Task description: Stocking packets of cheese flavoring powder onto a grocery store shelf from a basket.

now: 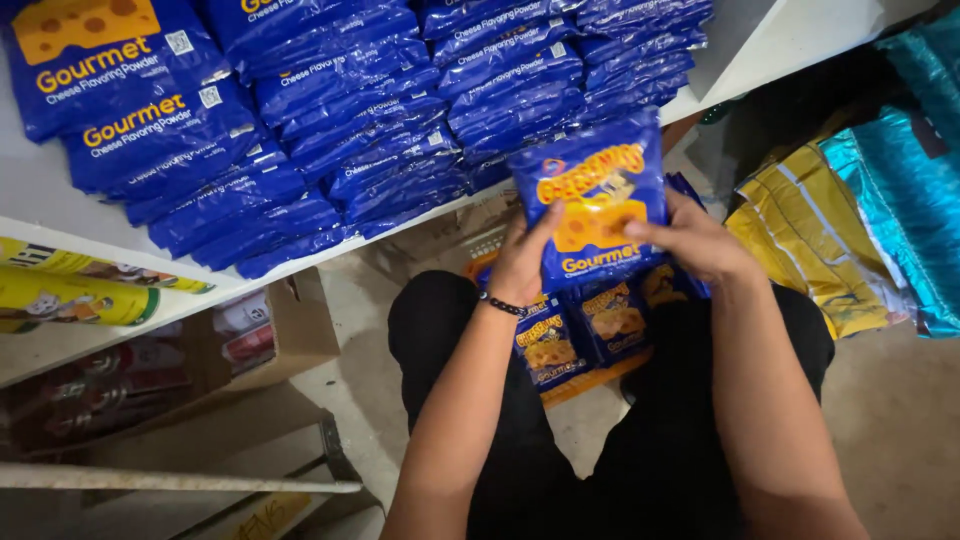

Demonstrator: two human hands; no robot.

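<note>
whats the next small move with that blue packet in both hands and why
Probably lift the blue packet forward onto the white shelf. Both hands, left and right, grip it just below the shelf edge, where matching blue packets already lie in overlapping rows, and more packets wait below.

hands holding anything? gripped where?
Both hands, left and right, hold one blue packet upright by its lower side edges.

The held blue packet [592,205] hides most fingers of both hands and part of the smaller packets [590,335] below it. At upper left, the frame edge cuts off the rows of blue pouches [330,110]. The teal bags [915,190] at right are cropped too.
</note>
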